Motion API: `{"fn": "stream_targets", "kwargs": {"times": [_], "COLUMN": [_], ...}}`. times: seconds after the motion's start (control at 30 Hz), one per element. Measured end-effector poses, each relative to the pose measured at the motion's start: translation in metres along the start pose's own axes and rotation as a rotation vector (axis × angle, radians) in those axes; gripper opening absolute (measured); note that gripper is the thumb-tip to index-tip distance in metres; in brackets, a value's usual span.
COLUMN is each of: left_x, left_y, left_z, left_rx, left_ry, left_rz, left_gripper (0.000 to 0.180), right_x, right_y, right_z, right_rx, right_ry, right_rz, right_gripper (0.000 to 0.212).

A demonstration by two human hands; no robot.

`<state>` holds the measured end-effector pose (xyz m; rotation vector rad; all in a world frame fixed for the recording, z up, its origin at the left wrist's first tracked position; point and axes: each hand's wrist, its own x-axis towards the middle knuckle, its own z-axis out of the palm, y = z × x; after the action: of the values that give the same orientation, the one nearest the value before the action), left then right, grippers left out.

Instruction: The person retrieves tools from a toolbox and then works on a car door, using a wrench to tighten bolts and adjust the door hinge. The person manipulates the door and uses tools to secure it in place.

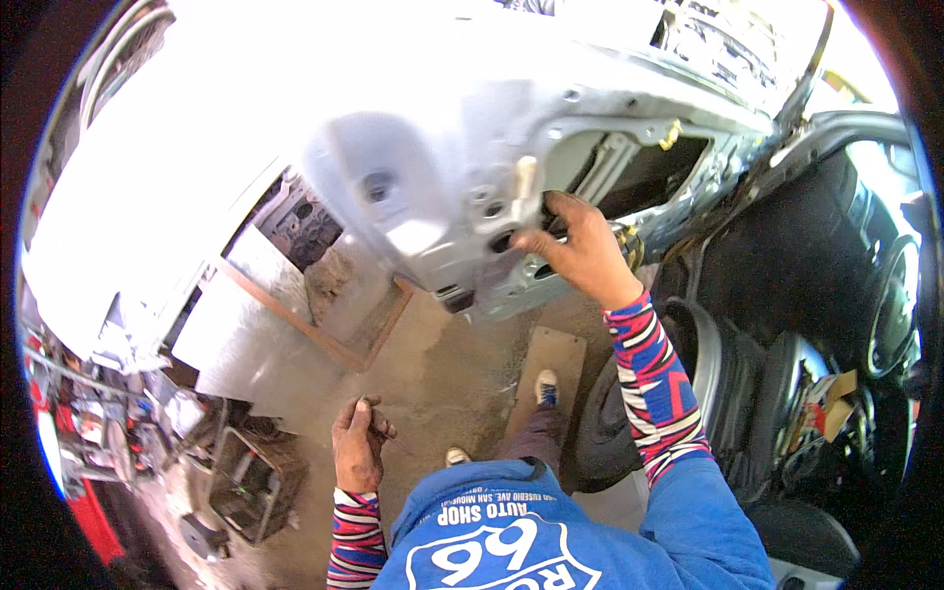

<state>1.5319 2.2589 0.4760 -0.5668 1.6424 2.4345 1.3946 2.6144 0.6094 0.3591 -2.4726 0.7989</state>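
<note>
A bare silver-grey car door (pixel 492 128) hangs open before me, its inner panel full of holes and one large opening. My right hand (pixel 582 248) is at this panel, thumb and forefinger bent round the metal beside a dark hole. Its other fingers are mostly hidden. A pale upright piece (pixel 527 179), perhaps a strip or handle, shows on the panel just left of that hand; blur hides its kind. Lower down and away from the door, my left hand (pixel 360 442) is held closed in a pinch. Something tiny may show at its fingertips, too small to name.
On the right, the car's doorway opens onto a dark interior with loose parts and a torn carton (pixel 838 403). A crate (pixel 256 487) of scrap stands at lower left among clutter. A rusty metal frame (pixel 334 349) lies below the door; a flat board (pixel 543 379) is under my foot.
</note>
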Motion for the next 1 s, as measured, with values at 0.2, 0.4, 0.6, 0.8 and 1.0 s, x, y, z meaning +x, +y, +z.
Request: {"fn": "stream_targets", "kwargs": {"times": [0.2,0.4,0.6,0.8,1.0], "left_x": [0.015,0.044,0.067,0.098,0.115], "left_y": [-0.013,-0.027,-0.074,-0.133,-0.213], "left_z": [0.053,0.125,0.197,0.202,0.146], "left_rx": [0.093,0.406,0.991,1.0,1.22], "left_ry": [0.176,0.315,-0.033,-0.197,-0.199], "left_rz": [-0.049,-0.149,-0.217,-0.266,-0.144], "left_gripper": [0.017,0.018,0.026,0.029,0.04], "right_x": [-0.026,-0.023,-0.002,0.024,0.041], "right_y": [0.065,0.113,0.131,0.155,0.167], "right_z": [0.006,0.03,0.044,0.053,0.058], "right_rx": [-0.146,0.065,0.198,0.28,0.273], "right_ry": [0.087,0.181,0.225,0.196,0.079], "right_rz": [-0.011,-0.037,-0.095,-0.145,-0.21], "right_gripper": [0.053,0.045,0.044,0.036,0.052]}}
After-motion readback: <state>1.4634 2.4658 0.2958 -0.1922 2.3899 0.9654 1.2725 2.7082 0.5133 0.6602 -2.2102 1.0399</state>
